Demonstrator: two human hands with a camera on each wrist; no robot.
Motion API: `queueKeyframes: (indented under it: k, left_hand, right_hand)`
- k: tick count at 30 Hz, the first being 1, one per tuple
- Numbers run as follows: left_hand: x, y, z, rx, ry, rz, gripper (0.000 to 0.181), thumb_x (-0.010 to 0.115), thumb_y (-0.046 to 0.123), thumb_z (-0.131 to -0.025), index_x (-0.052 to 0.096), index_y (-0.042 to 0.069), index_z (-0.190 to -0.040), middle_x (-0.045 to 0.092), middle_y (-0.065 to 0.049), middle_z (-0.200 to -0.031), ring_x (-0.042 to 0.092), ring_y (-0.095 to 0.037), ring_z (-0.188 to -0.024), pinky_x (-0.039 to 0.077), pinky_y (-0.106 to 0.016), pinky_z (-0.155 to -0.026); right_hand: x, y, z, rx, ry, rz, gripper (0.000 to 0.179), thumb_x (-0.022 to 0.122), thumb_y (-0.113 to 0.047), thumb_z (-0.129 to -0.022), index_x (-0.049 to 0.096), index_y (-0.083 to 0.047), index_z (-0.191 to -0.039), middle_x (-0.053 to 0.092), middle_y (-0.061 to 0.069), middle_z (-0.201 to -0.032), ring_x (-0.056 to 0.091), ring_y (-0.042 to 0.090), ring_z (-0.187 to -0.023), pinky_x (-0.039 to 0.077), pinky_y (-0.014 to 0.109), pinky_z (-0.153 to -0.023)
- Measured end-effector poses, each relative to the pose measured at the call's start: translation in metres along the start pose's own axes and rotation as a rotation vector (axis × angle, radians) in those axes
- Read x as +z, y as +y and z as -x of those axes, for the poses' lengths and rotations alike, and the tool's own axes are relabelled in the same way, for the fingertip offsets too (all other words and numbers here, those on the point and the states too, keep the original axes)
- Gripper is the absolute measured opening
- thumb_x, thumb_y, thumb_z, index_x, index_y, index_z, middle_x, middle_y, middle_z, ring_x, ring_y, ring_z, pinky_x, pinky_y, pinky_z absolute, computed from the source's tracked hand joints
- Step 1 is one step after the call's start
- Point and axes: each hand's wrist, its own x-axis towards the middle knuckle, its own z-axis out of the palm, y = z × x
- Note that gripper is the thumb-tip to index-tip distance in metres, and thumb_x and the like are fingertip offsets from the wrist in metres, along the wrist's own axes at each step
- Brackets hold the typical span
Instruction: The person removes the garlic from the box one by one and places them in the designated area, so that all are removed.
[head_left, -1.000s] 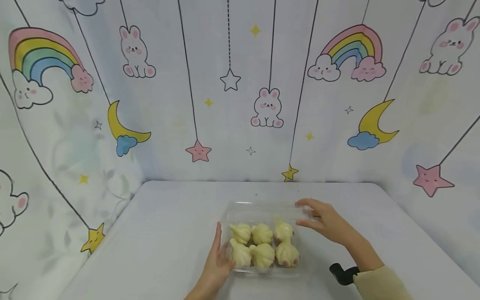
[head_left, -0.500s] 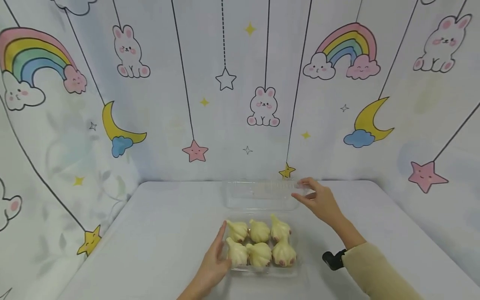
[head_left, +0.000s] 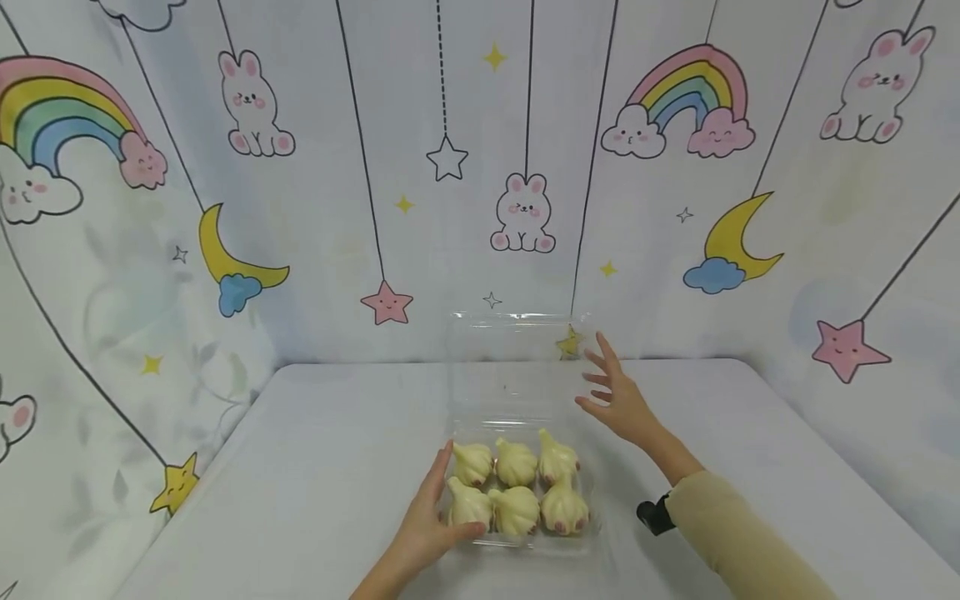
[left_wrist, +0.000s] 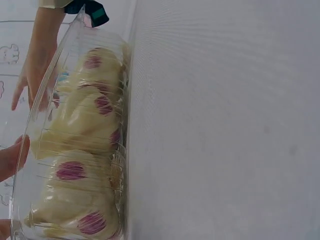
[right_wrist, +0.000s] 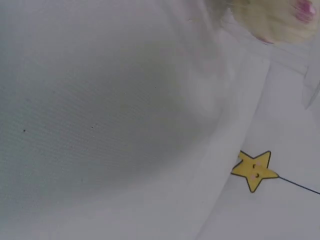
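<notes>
Several pale yellow garlic bulbs with purple-tinged bases sit in rows in a clear plastic box. Behind them its hinged lid stands raised, roughly upright. My left hand holds the box at the near left corner, thumb at the front rim and fingers along the left side. Through the box wall the left wrist view shows the bulbs close up. My right hand is beside the lid's right edge with fingers spread and nothing held. Only part of one bulb appears in the right wrist view.
A white-covered table lies under the box. Behind it hangs a white cloth printed with rabbits, rainbows, moons and stars. A black device sits at the right wrist, by the sleeve.
The lid has swung up and back from low over the box to upright. My right hand rose with it, then let go and spread its fingers. The left hand stayed at the box.
</notes>
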Motion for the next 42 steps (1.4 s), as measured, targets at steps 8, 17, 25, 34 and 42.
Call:
queueKeyframes:
  k: [8,17,25,34,42]
  left_hand:
    - [-0.004,0.0,0.004,-0.011,-0.007,-0.043,0.11,0.08,0.016,-0.066,0.008,0.016,-0.148,0.001,-0.028,-0.148,0.018,-0.055,-0.126,0.028,-0.064,-0.095]
    - [-0.007,-0.001,0.004,-0.027,-0.044,-0.013,0.114,0.083,0.019,-0.063,0.007,0.015,-0.148,-0.003,-0.025,-0.149,0.011,-0.051,-0.13,0.017,-0.065,-0.1]
    - [-0.008,-0.001,0.003,-0.027,-0.041,-0.084,0.116,0.083,0.023,-0.063,0.005,0.014,-0.148,-0.003,-0.025,-0.149,0.006,-0.051,-0.131,0.023,-0.069,-0.094]
    - [-0.008,0.0,0.006,-0.026,-0.026,-0.09,0.117,0.084,0.021,-0.062,0.005,0.014,-0.148,-0.002,-0.026,-0.149,0.01,-0.051,-0.13,0.024,-0.066,-0.096]
    - [-0.01,-0.001,0.006,-0.04,-0.031,-0.04,0.118,0.084,0.021,-0.062,0.003,0.015,-0.148,-0.004,-0.026,-0.148,0.019,-0.054,-0.126,0.025,-0.062,-0.098]
  right_hand:
    - [0.009,0.012,-0.005,0.095,-0.113,0.01,0.094,0.075,-0.004,-0.073,0.017,-0.008,-0.146,0.021,0.025,-0.145,0.047,0.047,-0.113,0.048,0.052,-0.083]
    - [0.014,0.028,-0.006,0.241,-0.291,0.056,0.094,0.076,-0.025,-0.075,0.017,-0.007,-0.146,0.016,0.025,-0.147,0.047,0.045,-0.113,0.049,0.05,-0.082]
    - [0.022,0.034,-0.003,0.314,-0.341,0.083,0.089,0.07,-0.036,-0.079,0.018,-0.009,-0.146,0.017,0.023,-0.148,0.051,0.041,-0.112,0.049,0.05,-0.081]
    - [0.029,0.035,0.003,0.376,-0.368,0.065,0.079,0.059,-0.04,-0.087,0.019,-0.006,-0.146,0.021,0.024,-0.146,0.048,0.042,-0.115,0.044,0.052,-0.089]
    - [0.029,0.034,0.006,0.394,-0.367,0.072,0.074,0.055,-0.042,-0.089,0.023,-0.004,-0.144,0.028,0.026,-0.143,0.045,0.044,-0.117,0.041,0.053,-0.092]
